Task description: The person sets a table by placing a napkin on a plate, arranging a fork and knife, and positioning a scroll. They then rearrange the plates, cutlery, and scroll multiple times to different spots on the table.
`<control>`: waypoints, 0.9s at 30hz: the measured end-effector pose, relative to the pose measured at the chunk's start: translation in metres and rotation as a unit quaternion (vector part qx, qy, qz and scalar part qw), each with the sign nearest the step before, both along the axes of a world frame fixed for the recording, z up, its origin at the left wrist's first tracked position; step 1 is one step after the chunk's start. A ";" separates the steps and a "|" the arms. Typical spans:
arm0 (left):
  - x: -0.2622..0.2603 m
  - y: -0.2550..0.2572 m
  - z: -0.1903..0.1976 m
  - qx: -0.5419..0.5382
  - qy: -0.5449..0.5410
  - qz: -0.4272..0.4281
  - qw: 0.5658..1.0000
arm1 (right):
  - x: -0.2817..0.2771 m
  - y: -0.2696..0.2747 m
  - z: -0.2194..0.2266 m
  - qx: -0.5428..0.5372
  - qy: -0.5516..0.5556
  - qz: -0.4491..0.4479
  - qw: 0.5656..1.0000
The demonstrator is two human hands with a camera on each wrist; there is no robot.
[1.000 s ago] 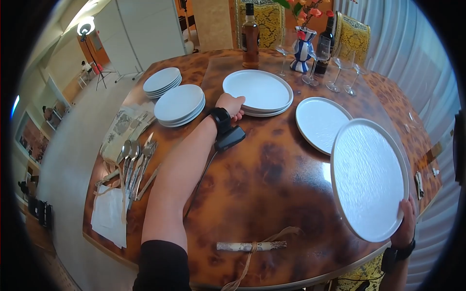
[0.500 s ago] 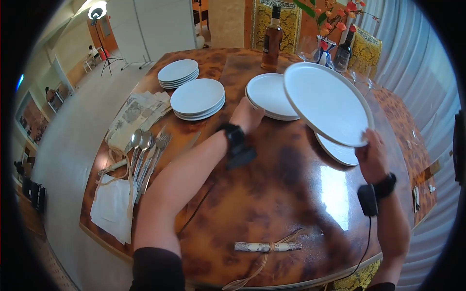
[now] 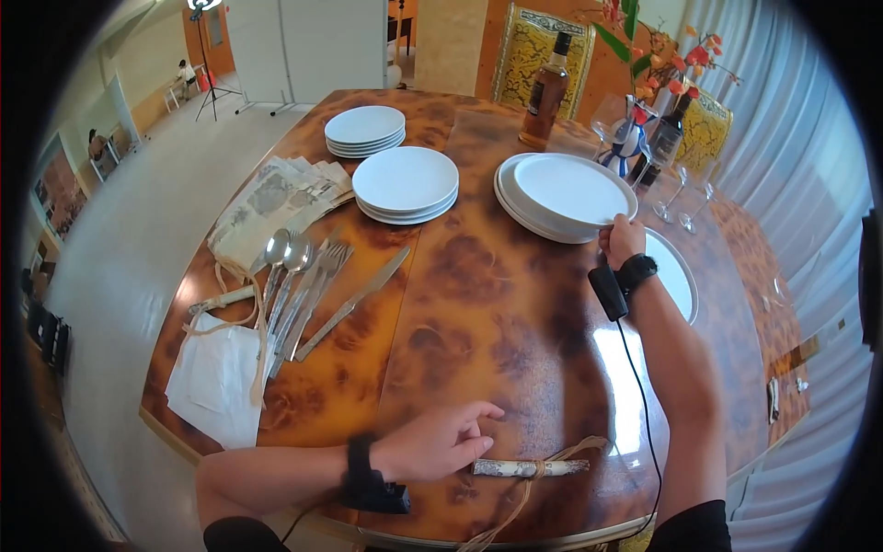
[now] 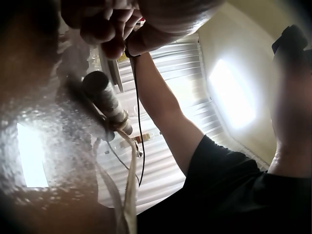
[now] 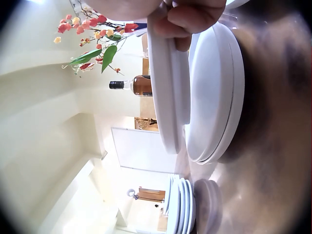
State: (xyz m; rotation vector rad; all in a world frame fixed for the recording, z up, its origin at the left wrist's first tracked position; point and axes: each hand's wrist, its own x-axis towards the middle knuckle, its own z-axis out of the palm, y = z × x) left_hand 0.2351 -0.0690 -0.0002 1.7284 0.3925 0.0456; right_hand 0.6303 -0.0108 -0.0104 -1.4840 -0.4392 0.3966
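Note:
My right hand (image 3: 624, 239) pinches the near right edge of a large white plate (image 3: 575, 189). This plate overlaps a stack of large white plates (image 3: 509, 204); in the right wrist view the held plate (image 5: 163, 92) is tilted up, with a gap from the stack (image 5: 214, 92). Another large plate (image 3: 679, 276) lies on the table, partly hidden behind my right wrist. Down at the table's near edge, my left hand (image 3: 432, 444) holds nothing, fingers loosely bent. Its thumb is close to the end of a patterned roll (image 3: 529, 468) tied with twine, also in the left wrist view (image 4: 107, 100).
Two stacks of smaller white plates (image 3: 405, 179) (image 3: 365, 124) stand at back left. Napkins (image 3: 276, 207), spoons, forks and knives (image 3: 354, 304) lie on the left. Behind the large plates stand a bottle (image 3: 546, 92), a flower vase (image 3: 625, 147) and wine glasses (image 3: 676, 191).
My right hand has carried the large plate from the lower right, leftward over the stack. My left hand has left the stack and drawn back to the near edge. The head view has turned left.

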 end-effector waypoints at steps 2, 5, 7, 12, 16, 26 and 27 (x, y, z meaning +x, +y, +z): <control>0.002 0.002 -0.009 0.000 -0.017 0.005 1.000 | -0.002 0.004 -0.001 -0.015 -0.001 -0.004 1.000; 0.003 0.006 -0.012 -0.004 -0.024 -0.006 1.000 | -0.005 0.009 -0.005 -0.049 0.004 -0.006 0.999; 0.001 0.007 -0.013 0.017 -0.039 -0.012 0.999 | -0.006 0.012 -0.004 -0.100 0.000 -0.008 0.995; -0.001 0.008 -0.024 0.055 -0.065 -0.026 0.996 | 0.007 0.016 -0.009 -0.207 -0.154 0.008 0.966; -0.001 0.008 -0.021 0.054 -0.060 -0.031 0.996 | 0.006 0.005 -0.003 -0.274 -0.208 0.044 0.938; -0.003 0.008 -0.026 0.068 -0.064 -0.039 0.995 | 0.135 -0.159 0.006 -0.431 -0.479 -0.150 0.750; -0.003 0.008 -0.026 0.064 -0.064 -0.038 0.995 | 0.139 -0.183 0.003 -0.480 -0.477 -0.150 0.721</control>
